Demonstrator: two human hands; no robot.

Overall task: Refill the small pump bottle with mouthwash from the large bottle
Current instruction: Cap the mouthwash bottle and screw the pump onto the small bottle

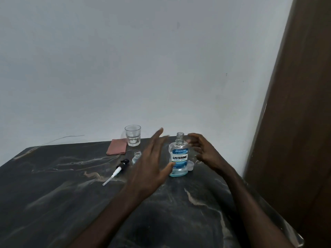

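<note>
Both hands hover open above the dark marbled table (53,185), one on each side of the large mouthwash bottle (178,159), and neither grips anything. On the bottle's left, the left hand (152,163) is held edge-on with the fingers straight and loosely together, pointing up and away toward the far wall, while its thumb reaches right until it lies against or just in front of the lower label; whether it actually touches cannot be told. Its forearm runs back down toward the near edge of the view. On the bottle's right, the right hand (204,152) has its palm turned toward the bottle, fingers spread and curled, slightly blurred, close to the bottle's shoulder and neck but apart from them. Between the two hands the large bottle stands upright and uncapped, its threaded neck bare, with only a shallow layer of blue liquid at the bottom. Its clear cap (191,165) lies on the table just beside the base, on the right. Left of the left hand, partly hidden behind it, the small pump bottle (136,157) stands upright with its mouth open. Its black-and-white pump head (117,170) lies on the table nearer and further left, tube pointing toward the near left. Farther back stand a clear drinking glass (132,135) and, touching its left side, a folded reddish cloth (116,146).
</note>
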